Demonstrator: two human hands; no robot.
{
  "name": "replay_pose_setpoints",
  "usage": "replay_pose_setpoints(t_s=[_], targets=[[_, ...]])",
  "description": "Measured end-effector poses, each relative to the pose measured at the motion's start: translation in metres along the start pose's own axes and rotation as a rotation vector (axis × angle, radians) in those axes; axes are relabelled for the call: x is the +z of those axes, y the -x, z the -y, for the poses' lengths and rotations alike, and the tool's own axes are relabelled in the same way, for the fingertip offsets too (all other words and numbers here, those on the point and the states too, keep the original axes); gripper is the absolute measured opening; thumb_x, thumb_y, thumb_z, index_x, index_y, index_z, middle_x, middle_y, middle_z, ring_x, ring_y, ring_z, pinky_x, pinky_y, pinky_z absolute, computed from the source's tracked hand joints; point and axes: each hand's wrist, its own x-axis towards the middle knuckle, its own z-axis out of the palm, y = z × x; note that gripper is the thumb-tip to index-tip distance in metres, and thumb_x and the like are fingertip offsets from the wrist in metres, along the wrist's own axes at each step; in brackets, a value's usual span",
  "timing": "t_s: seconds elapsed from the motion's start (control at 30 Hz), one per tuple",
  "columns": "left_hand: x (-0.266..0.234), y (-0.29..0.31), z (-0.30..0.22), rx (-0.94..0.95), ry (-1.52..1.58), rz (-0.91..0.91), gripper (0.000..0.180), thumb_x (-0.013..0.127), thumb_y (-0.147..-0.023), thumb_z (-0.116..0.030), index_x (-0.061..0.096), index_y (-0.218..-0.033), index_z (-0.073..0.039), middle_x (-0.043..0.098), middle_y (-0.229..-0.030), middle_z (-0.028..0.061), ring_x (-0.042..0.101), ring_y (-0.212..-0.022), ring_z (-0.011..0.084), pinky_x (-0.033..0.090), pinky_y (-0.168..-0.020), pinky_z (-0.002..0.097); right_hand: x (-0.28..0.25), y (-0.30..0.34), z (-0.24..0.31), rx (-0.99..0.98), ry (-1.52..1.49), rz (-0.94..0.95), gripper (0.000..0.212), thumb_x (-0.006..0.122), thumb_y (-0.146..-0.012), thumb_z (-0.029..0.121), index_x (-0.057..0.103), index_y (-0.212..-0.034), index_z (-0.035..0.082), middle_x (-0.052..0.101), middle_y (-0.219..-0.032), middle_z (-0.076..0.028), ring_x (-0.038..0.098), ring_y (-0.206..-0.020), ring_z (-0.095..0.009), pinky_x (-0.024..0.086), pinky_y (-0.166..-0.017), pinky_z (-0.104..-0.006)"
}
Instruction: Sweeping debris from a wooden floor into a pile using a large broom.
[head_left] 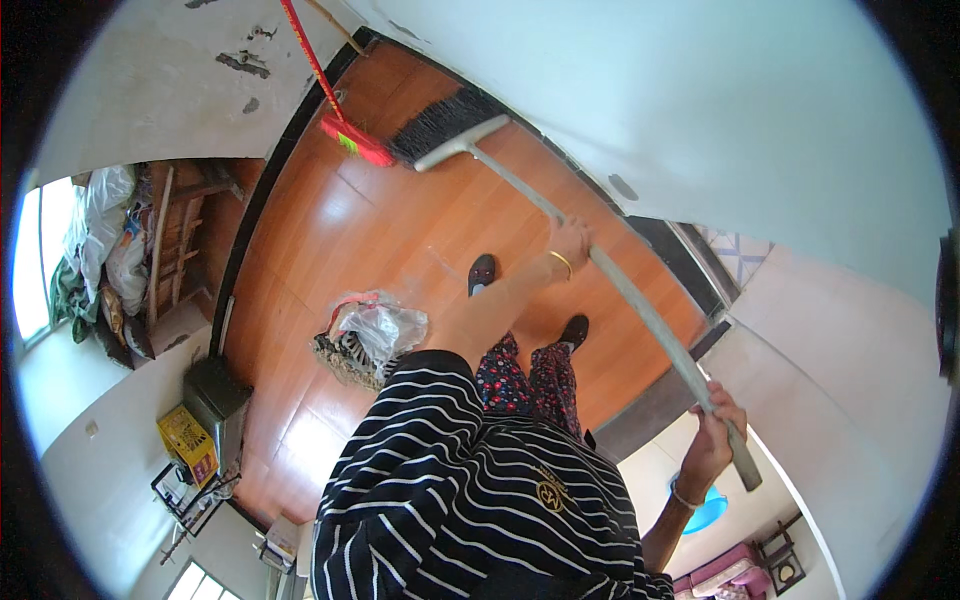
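A push broom [640,305] with a long grey handle slants across the view, its black bristles [447,122] resting on the floor near the far wall. My left hand [571,246], with a gold bangle at the wrist, is closed round the middle of the handle. Lower down, close to the handle's near end, my right hand [718,428] grips it too. A red broom [358,140] stands on the floor just left of the bristles, its red handle leaning up toward the wall.
A basket-like heap with clear plastic bags [380,332] sits on the wood-coloured floor [330,230] to my left. Beyond it are a yellow crate [187,442] and a dark bin [217,395]. White walls bound the far side; a doorway opens at right, with a blue basin [708,512] beyond.
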Motion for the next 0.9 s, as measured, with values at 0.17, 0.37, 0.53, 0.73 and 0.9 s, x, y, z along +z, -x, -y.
replay_pose_setpoints(t_s=[0.17,0.37,0.53,0.73,0.9], targets=[[0.045,0.04,-0.108,0.076,0.031,0.11,0.016,0.059,-0.071,-0.018,0.056,-0.087,-0.014,0.055,-0.097,0.0048,0.047,-0.1,0.0235,0.03,-0.083,0.0527,-0.105,0.036,0.028,-0.085,0.069,0.004,0.008,0.052,-0.071,0.003,0.05,-0.079,0.004,0.054,-0.088,-0.015,0.052,-0.098,-0.033,0.048,-0.059,-0.0305],[0.083,0.089,-0.231,0.186,0.184,0.163,0.013,0.058,-0.069,-0.015,0.056,-0.081,-0.012,0.053,-0.086,0.0053,0.048,-0.094,0.0241,0.031,-0.079,0.0511,-0.21,0.071,0.07,-0.181,0.212,0.019,0.011,0.058,-0.072,0.008,0.05,-0.077,0.002,0.055,-0.083,-0.017,0.056,-0.09,-0.035,0.05,-0.049,-0.0298],[0.088,0.128,-0.282,0.228,0.339,0.086,0.012,0.061,-0.06,-0.014,0.053,-0.069,-0.011,0.053,-0.083,0.0059,0.049,-0.091,0.0238,0.032,-0.074,0.0459,-0.27,0.09,0.079,-0.282,0.291,0.096,0.019,0.066,-0.072,0.008,0.049,-0.073,0.0,0.057,-0.077,-0.019,0.059,-0.079,-0.034,0.052,-0.049,-0.0357],[0.029,0.138,-0.301,0.459,0.228,0.097,0.007,0.06,-0.054,-0.016,0.054,-0.054,-0.013,0.053,-0.056,0.0053,0.054,-0.061,0.0238,0.034,-0.068,0.0376,-0.311,0.086,0.123,-0.396,0.259,0.111,0.022,0.058,-0.064,0.019,0.046,-0.074,0.003,0.051,-0.076,-0.013,0.051,-0.076,-0.03,0.042,-0.073,-0.0434],[-0.035,0.127,-0.279,0.515,0.192,-0.128,0.008,0.06,-0.051,-0.018,0.053,-0.051,-0.013,0.052,-0.051,0.0048,0.051,-0.053,0.0226,0.035,-0.064,0.0373,-0.314,0.079,0.143,-0.43,0.126,0.002,0.02,0.054,-0.06,0.018,0.04,-0.071,0.007,0.041,-0.07,-0.007,0.04,-0.075,-0.023,0.033,-0.08,-0.0395]])
